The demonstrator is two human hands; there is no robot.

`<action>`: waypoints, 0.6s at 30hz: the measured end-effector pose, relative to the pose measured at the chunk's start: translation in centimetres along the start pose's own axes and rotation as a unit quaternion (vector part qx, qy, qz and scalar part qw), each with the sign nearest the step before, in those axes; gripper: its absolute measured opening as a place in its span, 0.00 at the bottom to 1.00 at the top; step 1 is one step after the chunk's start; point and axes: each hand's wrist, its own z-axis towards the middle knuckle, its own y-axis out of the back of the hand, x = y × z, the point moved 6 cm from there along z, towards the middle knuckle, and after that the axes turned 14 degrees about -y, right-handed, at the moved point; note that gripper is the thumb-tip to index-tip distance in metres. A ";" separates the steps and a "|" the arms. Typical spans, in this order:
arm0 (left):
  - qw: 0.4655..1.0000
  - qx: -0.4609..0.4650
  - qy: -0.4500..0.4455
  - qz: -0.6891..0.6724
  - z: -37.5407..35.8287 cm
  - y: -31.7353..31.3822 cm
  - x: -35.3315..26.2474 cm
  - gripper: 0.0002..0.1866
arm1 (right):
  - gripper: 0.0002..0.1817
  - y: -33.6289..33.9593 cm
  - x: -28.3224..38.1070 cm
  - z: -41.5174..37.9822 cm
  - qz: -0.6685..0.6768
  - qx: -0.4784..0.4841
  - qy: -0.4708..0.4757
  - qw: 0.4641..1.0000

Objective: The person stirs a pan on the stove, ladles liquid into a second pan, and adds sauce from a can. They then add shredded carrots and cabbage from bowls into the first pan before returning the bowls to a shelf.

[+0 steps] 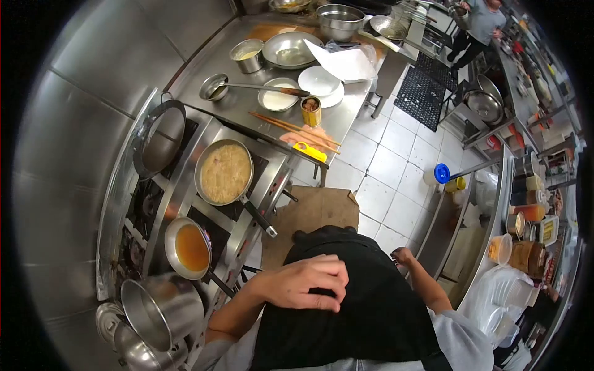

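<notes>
Over the black apron [346, 315], my left hand [309, 283] hangs with loosely bent fingers, a gap between thumb and fingers, and nothing visible in it. My right hand [404, 256] is lower at my side, its fingers closed around something small and dark that I cannot make out. On the stove to the left, a pan [246, 199] holds a pale, noodle-like food [226, 173]. Nearer, a smaller pan [170, 253] contains orange-brown liquid [192, 247], and its handle reaches toward my left forearm. Neither hand touches the pans.
An empty wok [163, 139] sits at the back left. Steel pots [179, 303] stand at the near left. The counter [247, 93] bears bowls, a ladle [260, 87], chopsticks [297, 131] and an open can [311, 112]. Shelves line the right. A person [486, 25] stands far off.
</notes>
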 end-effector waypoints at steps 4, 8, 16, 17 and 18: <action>0.997 -0.041 0.048 0.041 3.2 -3.0 2.1 0.11 | 0.16 0.5 1.5 0.9 0.057 0.025 0.099 0.993; 0.996 0.004 0.067 0.053 5.1 -6.1 2.4 0.13 | 0.17 1.9 2.9 1.7 0.069 0.048 0.134 0.987; 0.901 -0.337 0.230 -0.145 -4.3 -8.4 9.6 0.17 | 0.13 2.7 -1.7 15.1 0.062 0.244 0.241 0.937; 0.840 -0.437 0.258 -0.189 -6.8 -8.9 12.4 0.16 | 0.11 2.2 -1.6 15.8 0.017 0.195 0.266 0.944; 0.765 -0.531 0.283 -0.230 -9.5 -10.0 15.3 0.14 | 0.10 1.7 -1.4 16.3 -0.029 0.143 0.287 0.947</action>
